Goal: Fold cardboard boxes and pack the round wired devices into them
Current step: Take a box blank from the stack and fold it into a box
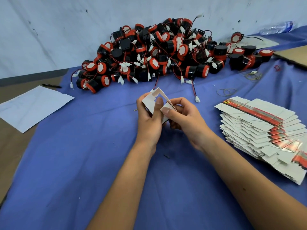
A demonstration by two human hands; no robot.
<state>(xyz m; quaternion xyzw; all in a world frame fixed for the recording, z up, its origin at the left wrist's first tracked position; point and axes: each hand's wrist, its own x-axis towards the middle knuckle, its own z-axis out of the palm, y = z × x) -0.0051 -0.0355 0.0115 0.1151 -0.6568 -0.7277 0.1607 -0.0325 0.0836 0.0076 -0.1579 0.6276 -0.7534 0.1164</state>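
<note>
Between both hands, left grip (149, 120) and right grip (184, 120) pinch the half-folded box (150, 99).

One heap of round wired devices (154, 52), too many to count; one fanned stack of flat boxes (265, 135); one part-folded box (156, 100); one paper sheet (31, 107); one pen (51, 86); one bottle (277, 28).

Flat box stack (265, 130) runs off the right edge — bottle (276, 28) blurred.

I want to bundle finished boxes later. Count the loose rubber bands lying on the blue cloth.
About 4: two overlapping rubber bands beyond the stack of flat boxes, one or two yellowish ones farther back, and a small red one near the device pile, which may hide more.
</note>
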